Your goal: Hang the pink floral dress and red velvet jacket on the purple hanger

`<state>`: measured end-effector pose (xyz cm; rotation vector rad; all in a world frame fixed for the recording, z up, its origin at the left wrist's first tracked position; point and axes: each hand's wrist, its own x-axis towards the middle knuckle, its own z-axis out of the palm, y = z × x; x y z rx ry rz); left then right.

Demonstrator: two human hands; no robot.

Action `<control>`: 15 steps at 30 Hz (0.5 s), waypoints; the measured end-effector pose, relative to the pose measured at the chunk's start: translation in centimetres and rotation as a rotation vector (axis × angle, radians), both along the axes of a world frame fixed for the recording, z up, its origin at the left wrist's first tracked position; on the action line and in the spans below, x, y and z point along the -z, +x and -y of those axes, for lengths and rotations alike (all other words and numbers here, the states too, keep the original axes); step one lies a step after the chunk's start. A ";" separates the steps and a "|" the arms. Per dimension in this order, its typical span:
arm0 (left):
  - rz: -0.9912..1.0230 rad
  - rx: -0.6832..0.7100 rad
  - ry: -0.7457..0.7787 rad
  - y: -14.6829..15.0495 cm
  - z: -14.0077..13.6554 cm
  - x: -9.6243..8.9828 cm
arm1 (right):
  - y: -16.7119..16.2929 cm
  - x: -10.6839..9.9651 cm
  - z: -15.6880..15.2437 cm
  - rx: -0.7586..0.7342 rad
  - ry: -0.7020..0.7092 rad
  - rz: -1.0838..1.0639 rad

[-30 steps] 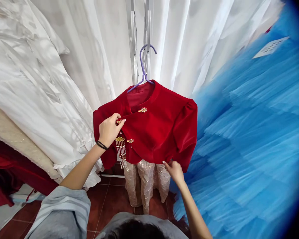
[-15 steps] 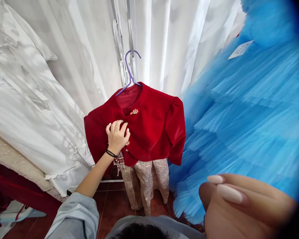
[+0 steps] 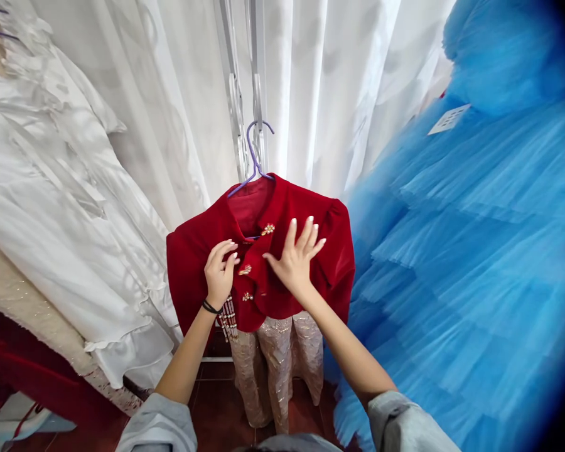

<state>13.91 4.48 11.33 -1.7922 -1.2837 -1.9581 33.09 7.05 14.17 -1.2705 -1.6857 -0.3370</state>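
A short red velvet jacket [image 3: 301, 194] with a stand collar hangs on a purple hanger [image 3: 253, 147]. Jewelled clasps [image 3: 245, 270] run down its front, and the front edges part a little below the collar. My left hand [image 3: 220, 270], a black band at its wrist, is at the front edge on the left; its fingers are bent but apart. On the other front panel, my right hand [image 3: 294, 260] lies with fingers spread wide. Beaded tassels [image 3: 228, 320] dangle beneath my left hand. A shiny beige-pink patterned garment [image 3: 275, 358] shows below the jacket's hem.
A large blue tulle gown [image 3: 428, 251] fills the right side, with a white tag [image 3: 449, 119] on it. White garments [image 3: 75, 207] hang at left. Behind the jacket are a white curtain [image 3: 306, 81] and a metal hanging strip [image 3: 235, 94]. The floor is red-brown tile [image 3: 216, 402].
My right hand has come from the lower right foreground onto the jacket, its fingers now spread. My left hand has shifted slightly, and the jacket's front edges have parted, showing more clasps.
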 end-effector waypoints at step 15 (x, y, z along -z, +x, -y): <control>-0.152 -0.335 -0.043 -14.0 -0.5 -8.8 | 15.2 -14.3 -14.3 -0.257 0.026 -0.033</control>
